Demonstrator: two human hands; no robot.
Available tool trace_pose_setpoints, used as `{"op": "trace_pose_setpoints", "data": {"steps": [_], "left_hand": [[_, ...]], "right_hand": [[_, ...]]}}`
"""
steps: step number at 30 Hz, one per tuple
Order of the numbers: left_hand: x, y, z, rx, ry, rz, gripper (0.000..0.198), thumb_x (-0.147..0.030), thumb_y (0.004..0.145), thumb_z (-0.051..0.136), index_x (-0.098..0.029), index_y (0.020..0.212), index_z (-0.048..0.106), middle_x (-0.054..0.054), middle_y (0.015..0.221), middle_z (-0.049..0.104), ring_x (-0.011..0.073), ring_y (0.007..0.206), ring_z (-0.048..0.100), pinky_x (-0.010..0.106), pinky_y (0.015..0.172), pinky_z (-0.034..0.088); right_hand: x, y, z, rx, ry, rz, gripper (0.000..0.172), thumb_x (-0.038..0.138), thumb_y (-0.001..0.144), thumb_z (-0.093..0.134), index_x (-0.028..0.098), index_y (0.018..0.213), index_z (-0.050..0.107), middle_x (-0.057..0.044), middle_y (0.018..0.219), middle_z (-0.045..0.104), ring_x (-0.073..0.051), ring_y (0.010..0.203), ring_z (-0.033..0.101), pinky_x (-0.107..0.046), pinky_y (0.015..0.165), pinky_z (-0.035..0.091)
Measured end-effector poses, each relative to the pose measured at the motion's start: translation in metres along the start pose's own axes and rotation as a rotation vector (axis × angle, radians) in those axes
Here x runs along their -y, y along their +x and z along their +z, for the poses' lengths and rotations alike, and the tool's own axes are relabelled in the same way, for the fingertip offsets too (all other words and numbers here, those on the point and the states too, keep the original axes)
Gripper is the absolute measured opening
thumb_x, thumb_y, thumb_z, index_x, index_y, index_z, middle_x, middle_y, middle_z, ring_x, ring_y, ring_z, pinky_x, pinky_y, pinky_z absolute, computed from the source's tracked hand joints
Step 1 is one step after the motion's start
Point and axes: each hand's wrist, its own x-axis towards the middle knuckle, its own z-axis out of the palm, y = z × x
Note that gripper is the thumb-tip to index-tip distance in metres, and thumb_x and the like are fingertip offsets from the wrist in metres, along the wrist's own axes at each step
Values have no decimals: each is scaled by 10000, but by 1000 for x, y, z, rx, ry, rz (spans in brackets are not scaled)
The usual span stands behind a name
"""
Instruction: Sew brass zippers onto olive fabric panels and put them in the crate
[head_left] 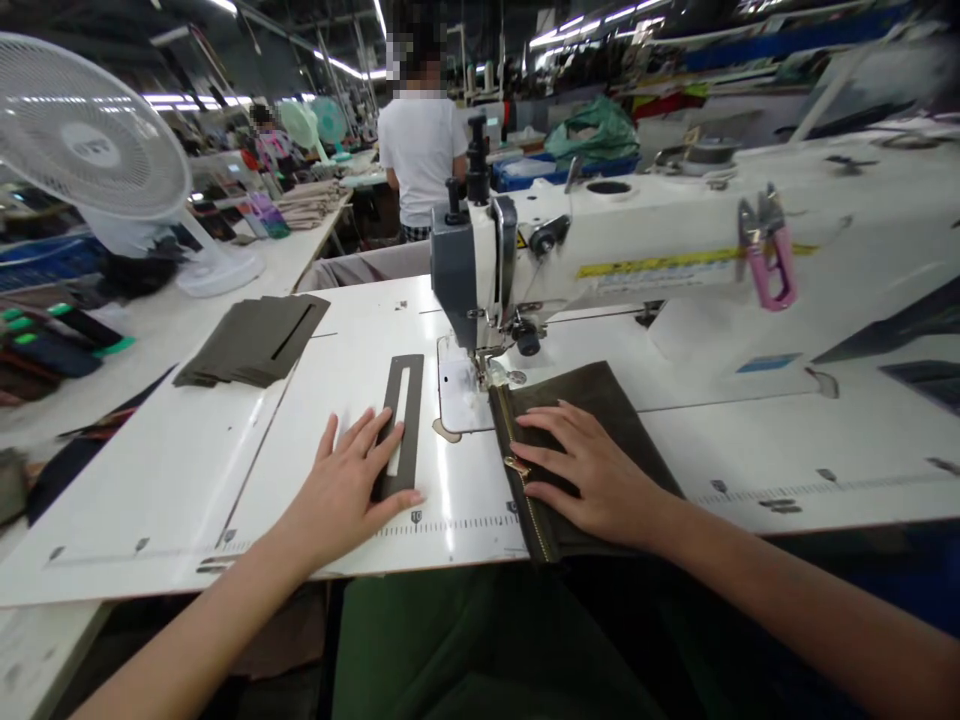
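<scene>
My left hand point(352, 485) lies with fingers spread on a narrow dark olive strip point(406, 400) that has a long slot cut in it. My right hand point(589, 470) rests, fingers apart, on a dark olive fabric panel point(592, 395). Along that panel's left edge runs a gold-toothed zipper point(531, 500), and its puller lies close to my right fingertips. The panel's upper left corner is at the needle and presser foot of the sewing machine point(480, 270). Whether the foot is down on the fabric, I cannot tell.
A stack of slotted olive pieces point(251, 340) lies at the left of the white table point(187, 480). Beyond it stand a white fan point(94, 140) and thread spools point(79, 325). Pink-handled snips point(776, 265) hang on the machine arm. A person in a white shirt point(421, 150) stands behind.
</scene>
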Motion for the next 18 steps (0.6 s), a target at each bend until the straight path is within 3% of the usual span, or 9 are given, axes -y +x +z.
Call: {"op": "trace_pose_setpoints", "data": {"steps": [5, 9, 14, 18], "left_hand": [[-19, -10, -13, -27, 7, 69, 744, -671, 787, 389, -134, 1302, 407, 190, 1332, 411, 311, 1260, 340, 563, 1041, 193], [-24, -20, -12, -92, 17, 59, 747, -657, 783, 414, -126, 1309, 393, 200, 1383, 329, 330, 1287, 283, 565, 1021, 235], [-22, -29, 2, -135, 29, 116, 739, -626, 794, 432, -161, 1356, 315, 150, 1398, 324, 318, 1281, 302, 549, 1034, 220], [-19, -30, 10, -193, 51, 145, 773, -633, 783, 440, -138, 1361, 302, 153, 1389, 338, 330, 1265, 327, 556, 1027, 218]], "right_hand": [[8, 13, -9, 50, 55, 79, 160, 256, 810, 548, 183, 921, 637, -84, 966, 559, -224, 941, 472, -422, 855, 347], [16, 24, -12, 138, 98, 185, 88, 139, 739, 557, 158, 823, 571, -26, 803, 560, -167, 782, 479, -335, 745, 345], [29, 32, -8, 211, 32, 407, 140, 203, 726, 592, 150, 850, 551, -37, 808, 579, -179, 755, 491, -315, 699, 352], [32, 38, -2, 228, -37, 441, 106, 112, 756, 497, 144, 831, 565, -53, 794, 590, -190, 771, 512, -305, 697, 377]]}}
